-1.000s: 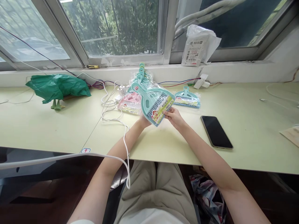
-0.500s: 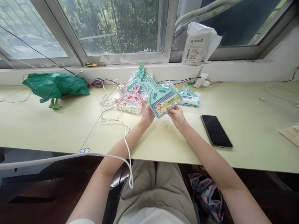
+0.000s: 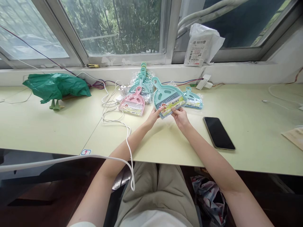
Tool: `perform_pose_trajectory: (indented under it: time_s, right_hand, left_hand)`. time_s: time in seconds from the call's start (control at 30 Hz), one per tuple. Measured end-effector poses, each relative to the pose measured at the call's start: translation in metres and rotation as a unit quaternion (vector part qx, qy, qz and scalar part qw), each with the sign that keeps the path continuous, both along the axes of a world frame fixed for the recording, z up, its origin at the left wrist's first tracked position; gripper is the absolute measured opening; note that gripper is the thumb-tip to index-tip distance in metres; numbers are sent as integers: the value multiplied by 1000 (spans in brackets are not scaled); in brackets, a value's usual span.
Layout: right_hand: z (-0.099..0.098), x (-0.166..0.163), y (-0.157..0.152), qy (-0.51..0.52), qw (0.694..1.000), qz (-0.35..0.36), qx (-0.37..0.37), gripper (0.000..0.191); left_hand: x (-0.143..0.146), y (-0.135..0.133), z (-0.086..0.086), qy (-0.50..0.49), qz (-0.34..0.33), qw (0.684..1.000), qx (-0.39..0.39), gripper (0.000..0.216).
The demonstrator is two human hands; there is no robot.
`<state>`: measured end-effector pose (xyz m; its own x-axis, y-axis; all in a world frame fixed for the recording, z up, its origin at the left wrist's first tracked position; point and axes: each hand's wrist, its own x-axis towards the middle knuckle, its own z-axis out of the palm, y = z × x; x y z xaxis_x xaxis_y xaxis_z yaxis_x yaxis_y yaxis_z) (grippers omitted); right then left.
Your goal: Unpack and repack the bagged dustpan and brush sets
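Observation:
Both hands hold a teal dustpan and brush set (image 3: 167, 93), wrapped in clear plastic with a yellow-green label across its lower part. My left hand (image 3: 154, 116) is closed on its lower left corner, the thumb over the label. My right hand (image 3: 180, 116) pinches the bottom edge from the right. Left of it lies a pink dustpan set (image 3: 133, 102) in clear wrap. Behind that, several teal dustpan sets (image 3: 141, 82) lie overlapped in a row. Another teal dustpan set (image 3: 193, 98) rests just right of the held one, partly covered by it.
A black phone (image 3: 219, 133) lies on the pale table (image 3: 251, 132) to the right. White cables (image 3: 113, 115) run across the left side and hang over the front edge. A green plastic bag (image 3: 56, 86) sits at the far left. A wrapped package (image 3: 199, 47) leans by the window.
The held dustpan set has shifted slightly right and its label has turned. My left hand has moved from beside and behind it onto its lower left corner, thumb now in front.

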<state>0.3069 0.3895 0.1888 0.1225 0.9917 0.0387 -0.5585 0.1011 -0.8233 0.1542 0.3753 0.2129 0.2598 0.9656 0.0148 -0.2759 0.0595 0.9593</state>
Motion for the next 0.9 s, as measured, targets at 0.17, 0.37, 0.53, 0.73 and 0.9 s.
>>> perform_pose_trajectory:
  time_s: [0.17,0.37,0.53,0.73,0.9]
  right_hand:
    - [2,0,-1,5,1000,5,1,24]
    - [3,0,-1,4,1000,2,17,25]
    - [4,-3,-3,8,1000,5,5,23]
    - [5,-5,-6,5,1000,-1,-17,23]
    - [4,-5,-4,23,1000,-5,-17,22]
  left_hand:
    - [-2,1,1,27,-14,999,12,56]
    - [-6,4,-4,45,-26,998,22,52]
    - [-5,6,-9,19,-30,999,24,51]
    - [-4,8,-13,3,-16,1000,6,45]
    - [-3,8,-13,5,-7,1000,4,45]
